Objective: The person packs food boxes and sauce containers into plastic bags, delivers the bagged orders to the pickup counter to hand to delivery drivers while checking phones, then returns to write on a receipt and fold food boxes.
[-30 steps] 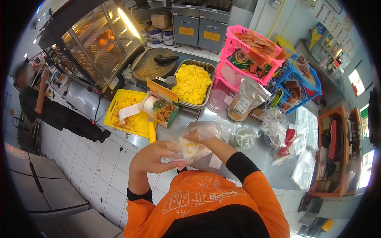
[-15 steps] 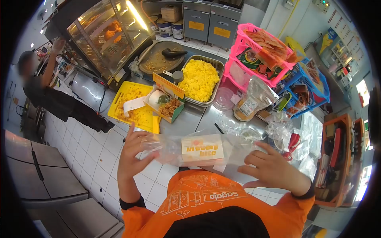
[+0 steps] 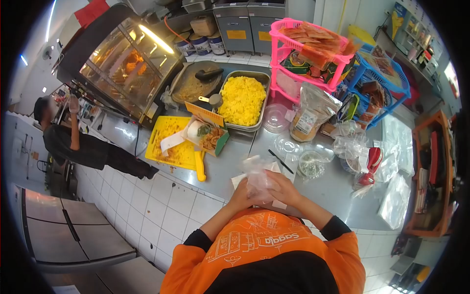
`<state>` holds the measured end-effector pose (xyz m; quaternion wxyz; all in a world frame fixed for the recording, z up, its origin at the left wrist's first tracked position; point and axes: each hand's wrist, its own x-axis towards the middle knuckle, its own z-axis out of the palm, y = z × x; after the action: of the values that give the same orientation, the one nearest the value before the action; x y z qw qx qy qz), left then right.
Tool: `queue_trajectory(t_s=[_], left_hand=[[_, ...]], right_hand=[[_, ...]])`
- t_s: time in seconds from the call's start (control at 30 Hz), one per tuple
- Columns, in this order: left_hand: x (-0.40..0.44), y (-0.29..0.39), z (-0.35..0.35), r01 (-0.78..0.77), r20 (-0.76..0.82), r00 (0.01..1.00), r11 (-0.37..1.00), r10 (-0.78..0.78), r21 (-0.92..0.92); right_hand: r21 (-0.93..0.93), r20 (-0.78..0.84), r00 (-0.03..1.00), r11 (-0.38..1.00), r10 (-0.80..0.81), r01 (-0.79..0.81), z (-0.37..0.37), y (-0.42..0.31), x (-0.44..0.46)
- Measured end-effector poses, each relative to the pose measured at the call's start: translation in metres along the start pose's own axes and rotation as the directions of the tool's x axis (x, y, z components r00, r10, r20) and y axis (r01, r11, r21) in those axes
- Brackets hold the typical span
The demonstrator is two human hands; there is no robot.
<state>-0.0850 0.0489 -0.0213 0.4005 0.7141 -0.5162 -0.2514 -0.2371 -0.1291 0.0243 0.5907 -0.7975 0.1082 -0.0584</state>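
Close in front of my orange shirt, my left hand point(image 3: 241, 197) and my right hand point(image 3: 285, 190) meet around a clear plastic bag point(image 3: 258, 172). Both sets of fingers are closed on the bunched plastic, which stands up between them. Pale corners of a box point(image 3: 237, 180) show beside and below the hands; the rest of it is covered. Beyond them an open takeaway box point(image 3: 215, 150) holds white rice, something green and fried pieces. It sits by a yellow cutting board point(image 3: 157, 128) with crumbs and a yellow-handled knife point(image 3: 200, 166).
A metal tray point(image 3: 264, 117) of yellow rice stands behind, beside a stone mortar point(image 3: 183, 88). To the right are a pink basket rack point(image 3: 279, 59), a blue basket point(image 3: 399, 93), a foil pouch point(image 3: 313, 115), a black stick point(image 3: 281, 161) and plastic bags point(image 3: 395, 201). Another person point(image 3: 81, 147) stands left.
My hands have come together from either side, gathering the bag that was stretched flat around the printed box. The view has shifted, and the other person has turned a little.
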Motion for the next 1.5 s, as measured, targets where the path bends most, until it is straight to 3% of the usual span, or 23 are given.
queue_trajectory(t_s=[0.07,0.2,0.27,0.3,0.37,0.4,0.5,0.57,0.6,0.63,0.7,0.83,0.9,0.97,1.03,1.1,1.17,1.23,1.33,1.37,1.4,1.43,1.5], left_hand=[[-0.005,-0.012,0.000,0.178,-0.031,0.979,0.925,-0.200,-0.335],[-0.010,-0.024,-0.025,0.273,0.060,0.957,0.812,-0.283,-0.516],[-0.001,-0.005,-0.031,0.122,-0.031,0.984,0.800,-0.173,-0.587],[0.003,0.010,-0.036,0.134,0.006,0.988,0.826,-0.156,-0.547],[0.012,0.039,-0.051,0.138,0.077,0.990,0.879,-0.115,-0.457],[0.009,0.042,-0.056,-0.039,-0.018,0.999,0.942,0.035,-0.334],[-0.008,0.045,-0.069,-0.409,-0.114,0.903,0.911,0.413,0.060],[-0.016,0.046,-0.086,-0.494,-0.052,0.850,0.829,0.524,0.262],[-0.020,0.026,-0.075,-0.438,-0.239,0.844,0.875,0.480,0.209],[-0.022,0.010,-0.069,-0.326,-0.153,0.910,0.891,0.386,0.315],[-0.019,-0.003,-0.058,-0.174,0.050,0.982,0.780,0.181,0.601],[0.019,-0.001,-0.028,-0.205,0.208,0.976,0.613,0.066,0.763],[0.040,-0.022,-0.016,-0.258,0.381,0.922,0.837,0.065,0.483],[0.042,-0.030,-0.001,-0.200,0.353,0.927,0.963,0.126,0.182],[0.043,-0.027,0.007,-0.272,0.320,0.920,0.957,0.228,0.098],[0.054,-0.039,0.015,-0.105,0.284,0.948,0.983,0.144,-0.149],[0.060,-0.032,0.014,-0.177,0.238,0.955,0.984,0.176,-0.014],[0.064,0.001,0.000,-0.348,0.179,0.937,0.759,0.300,0.550],[0.081,0.015,0.016,0.241,0.057,0.969,0.970,-0.242,0.020],[0.078,0.008,0.004,0.154,0.081,0.983,0.983,-0.163,0.101],[0.076,0.001,-0.007,0.063,0.105,0.991,0.982,-0.082,0.178],[0.063,0.001,-0.014,-0.241,0.121,0.970,0.896,0.211,0.374],[0.067,-0.011,-0.013,-0.345,0.067,0.935,0.850,0.348,0.397]], right_hand=[[-0.254,-0.165,0.982,0.966,-0.095,0.051,0.007,0.010,-0.013],[-0.707,-0.349,0.897,0.704,-0.272,-0.061,0.011,-0.011,-0.007],[-0.493,-0.189,0.967,0.868,-0.169,0.056,0.025,0.017,0.007],[-0.069,-0.038,0.997,0.996,-0.066,0.063,0.044,0.071,0.029],[0.137,0.279,0.958,0.984,0.069,-0.111,0.051,0.082,0.053],[-0.106,0.378,0.904,0.979,0.203,-0.175,0.038,0.053,0.061],[-0.562,0.273,0.936,0.753,-0.221,0.342,0.045,0.068,0.059],[-0.190,0.284,0.957,0.982,0.057,-0.002,0.048,0.056,0.058],[0.011,0.323,0.928,0.979,0.187,-0.201,0.050,0.047,0.058],[0.204,0.373,0.878,0.897,0.299,-0.392,0.050,0.041,0.059],[0.275,0.364,0.883,0.872,0.296,-0.405,0.041,0.034,0.056],[-0.300,0.265,0.953,0.926,-0.149,0.228,0.040,0.026,0.048],[-0.508,0.245,0.882,0.722,-0.403,0.471,0.039,0.021,0.054],[-0.682,0.104,0.741,0.495,-0.663,0.539,0.045,0.016,0.060],[-0.778,-0.137,0.757,0.543,-0.638,0.316,0.068,-0.001,0.082],[-0.656,-0.024,0.931,0.708,-0.365,0.261,0.060,-0.031,0.062],[-0.525,0.019,0.984,0.836,-0.179,0.162,0.067,-0.051,0.046],[-0.376,0.182,0.981,0.917,-0.066,0.132,0.088,-0.079,0.049],[-0.112,0.228,0.945,0.958,-0.234,0.265,0.076,-0.118,0.037],[0.035,0.022,0.912,0.912,-0.409,0.408,0.064,-0.109,0.033],[0.035,-0.036,0.975,0.975,-0.219,0.220,0.040,-0.111,0.019],[0.018,-0.165,0.943,0.955,-0.290,0.297,0.008,-0.160,0.009],[-0.123,-0.343,0.919,0.979,-0.194,0.161,-0.023,-0.134,-0.006]])
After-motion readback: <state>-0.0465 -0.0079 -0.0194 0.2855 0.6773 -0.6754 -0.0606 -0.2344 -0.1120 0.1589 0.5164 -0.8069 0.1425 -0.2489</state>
